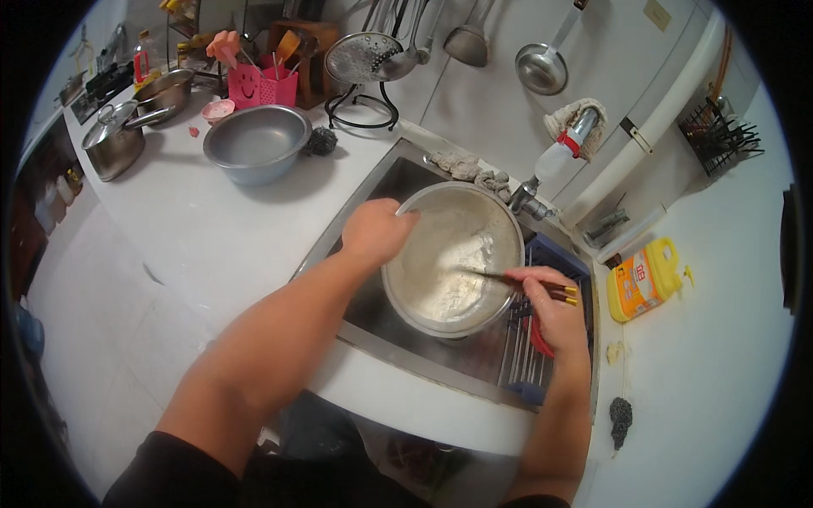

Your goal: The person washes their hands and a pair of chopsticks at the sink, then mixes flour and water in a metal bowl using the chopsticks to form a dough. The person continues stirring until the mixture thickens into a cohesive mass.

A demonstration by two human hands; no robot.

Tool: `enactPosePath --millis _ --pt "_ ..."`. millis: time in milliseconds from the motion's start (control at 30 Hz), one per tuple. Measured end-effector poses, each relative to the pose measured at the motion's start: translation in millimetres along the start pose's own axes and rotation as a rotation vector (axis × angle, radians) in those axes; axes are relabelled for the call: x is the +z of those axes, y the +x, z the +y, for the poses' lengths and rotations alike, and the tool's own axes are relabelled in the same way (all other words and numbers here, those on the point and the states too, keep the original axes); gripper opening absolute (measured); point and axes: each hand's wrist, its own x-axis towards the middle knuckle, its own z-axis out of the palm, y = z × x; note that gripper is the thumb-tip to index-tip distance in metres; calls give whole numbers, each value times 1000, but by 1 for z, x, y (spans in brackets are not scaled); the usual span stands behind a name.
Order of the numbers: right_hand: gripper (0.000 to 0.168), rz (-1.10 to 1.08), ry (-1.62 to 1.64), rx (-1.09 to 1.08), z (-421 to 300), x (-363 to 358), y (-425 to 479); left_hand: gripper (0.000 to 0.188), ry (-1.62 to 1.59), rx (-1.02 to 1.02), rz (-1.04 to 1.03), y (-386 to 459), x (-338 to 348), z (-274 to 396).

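My left hand point(379, 232) grips the left rim of a round metal basin point(419, 305), thumb over the edge. The basin is over the sink point(381, 317) and holds a whitish floury substance point(460, 286). In my right hand point(551, 308) is a pair of dark chopsticks point(508, 279) with gold-coloured ends, held above the basin's right side. Their tips reach down to the pale contents, where they look blurred. Part of a red object point(540, 340) shows beneath my right wrist, on a rack of metal rods point(516, 355).
A faucet point(527, 193) wrapped in cloth stands behind the basin. An empty metal bowl point(257, 143), a steel wool scourer point(321, 141) and a lidded saucepan point(114, 146) are on the left counter. A yellow pump jug point(645, 279) stands right of the sink. Ladles point(542, 66) hang on the wall.
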Motion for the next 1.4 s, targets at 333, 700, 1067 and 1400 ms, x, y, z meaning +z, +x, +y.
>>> enactPosePath --millis 333,700,1067,1400 --pt "12 0 -406 -181 -2 17 -3 28 -563 -206 30 5 2 -8" --pt "14 46 49 -131 -3 60 -4 19 -561 -218 -26 7 14 -13" --pt "18 214 -66 0 6 27 5 34 -570 -238 -5 2 7 -3" --pt "17 19 -54 30 11 57 -1 40 -521 -284 0 -4 3 3"
